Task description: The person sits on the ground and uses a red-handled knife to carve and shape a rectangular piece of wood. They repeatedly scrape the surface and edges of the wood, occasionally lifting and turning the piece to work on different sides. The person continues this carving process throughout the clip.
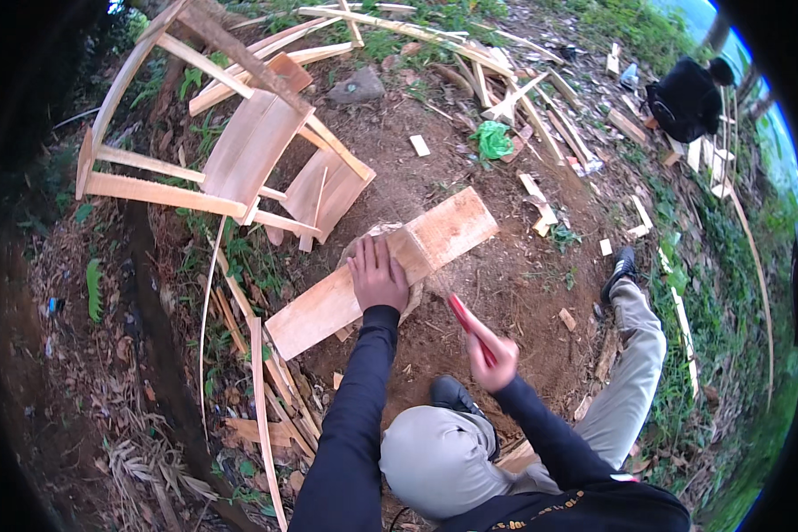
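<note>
A pale wooden plank (315, 310) lies slantwise across a stump (411, 300), with a second wooden piece (457, 226) toward its far right end. My left hand (379, 277) rests flat on the plank beside the second piece, fingers stretched out. Just right of the stump, my right hand (495, 362) is closed around a red-handled tool (463, 312). The tool points up and left toward the plank and appears apart from it. Its working end is too unclear to name.
A wooden chair frame (255, 133) lies tilted at upper left. Wood strips (279, 395) lie left of my arm, with more scraps beyond the stump. A green plastic bag (492, 140) is on the ground. Another person (687, 97) in dark clothing is at far right.
</note>
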A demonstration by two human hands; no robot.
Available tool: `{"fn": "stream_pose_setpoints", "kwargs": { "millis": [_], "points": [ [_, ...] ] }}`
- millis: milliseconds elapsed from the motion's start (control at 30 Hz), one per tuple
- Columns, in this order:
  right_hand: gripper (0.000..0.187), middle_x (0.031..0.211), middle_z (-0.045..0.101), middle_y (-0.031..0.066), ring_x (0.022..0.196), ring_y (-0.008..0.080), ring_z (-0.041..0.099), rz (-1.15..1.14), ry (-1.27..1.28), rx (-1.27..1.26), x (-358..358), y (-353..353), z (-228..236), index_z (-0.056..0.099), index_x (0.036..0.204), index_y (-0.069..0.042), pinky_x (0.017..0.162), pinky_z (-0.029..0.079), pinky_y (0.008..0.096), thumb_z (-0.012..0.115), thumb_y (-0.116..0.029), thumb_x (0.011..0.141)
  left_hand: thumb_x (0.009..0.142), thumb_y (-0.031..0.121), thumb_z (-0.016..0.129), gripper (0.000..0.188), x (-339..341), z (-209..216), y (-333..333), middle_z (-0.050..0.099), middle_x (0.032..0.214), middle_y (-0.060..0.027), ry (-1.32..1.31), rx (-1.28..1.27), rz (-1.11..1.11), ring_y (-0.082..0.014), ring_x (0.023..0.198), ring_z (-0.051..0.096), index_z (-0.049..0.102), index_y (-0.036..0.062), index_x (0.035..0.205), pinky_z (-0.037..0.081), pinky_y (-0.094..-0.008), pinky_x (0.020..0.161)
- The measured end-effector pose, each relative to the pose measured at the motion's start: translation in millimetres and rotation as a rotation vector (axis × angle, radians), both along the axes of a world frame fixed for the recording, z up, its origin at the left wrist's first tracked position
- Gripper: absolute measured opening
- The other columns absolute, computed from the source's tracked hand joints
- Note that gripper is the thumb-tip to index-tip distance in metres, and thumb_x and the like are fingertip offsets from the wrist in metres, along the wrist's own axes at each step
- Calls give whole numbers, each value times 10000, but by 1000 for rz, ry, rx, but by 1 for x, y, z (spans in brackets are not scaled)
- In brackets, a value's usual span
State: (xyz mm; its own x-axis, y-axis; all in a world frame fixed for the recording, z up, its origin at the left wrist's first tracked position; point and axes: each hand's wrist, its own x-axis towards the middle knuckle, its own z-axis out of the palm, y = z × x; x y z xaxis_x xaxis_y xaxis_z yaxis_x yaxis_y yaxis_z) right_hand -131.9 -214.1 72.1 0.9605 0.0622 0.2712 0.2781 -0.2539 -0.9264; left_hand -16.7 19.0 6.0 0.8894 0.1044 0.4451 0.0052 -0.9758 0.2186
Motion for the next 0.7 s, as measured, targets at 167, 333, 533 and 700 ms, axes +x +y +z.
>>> {"fn": "stream_pose_setpoints", "kwargs": {
  "millis": [167,333,533,700],
  "points": [
    [432,909,739,216,562,171,689,-57,-89,-26,-12,-17,-10,636,1296,7,545,523,281,580,48,870,941,214,510,497,3,-2,-19,467,1486,-201,-2,-17,-20,-394,1417,378,527,57,1412,268,-587,1154],
    [427,872,729,209,574,180,689,-34,-72,62,54,26,2,629,1312,-19,558,516,278,616,28,888,937,212,523,500,3,-1,-10,458,1494,-198,0,-37,-25,-389,1419,375,526,58,1413,267,-588,1154],
    [440,1030,741,208,629,163,719,-59,-113,-43,-31,-22,-6,646,1292,-2,613,549,269,588,71,863,942,221,516,502,5,2,-11,468,1480,-209,-6,9,-6,-391,1417,378,523,53,1415,271,-592,1150],
    [412,789,714,162,545,130,647,-22,-54,32,54,25,-1,633,1306,-22,529,489,275,609,37,899,950,218,500,494,4,1,-15,469,1480,-212,-6,-33,-25,-399,1420,374,525,46,1413,271,-595,1150]
  ]
}}
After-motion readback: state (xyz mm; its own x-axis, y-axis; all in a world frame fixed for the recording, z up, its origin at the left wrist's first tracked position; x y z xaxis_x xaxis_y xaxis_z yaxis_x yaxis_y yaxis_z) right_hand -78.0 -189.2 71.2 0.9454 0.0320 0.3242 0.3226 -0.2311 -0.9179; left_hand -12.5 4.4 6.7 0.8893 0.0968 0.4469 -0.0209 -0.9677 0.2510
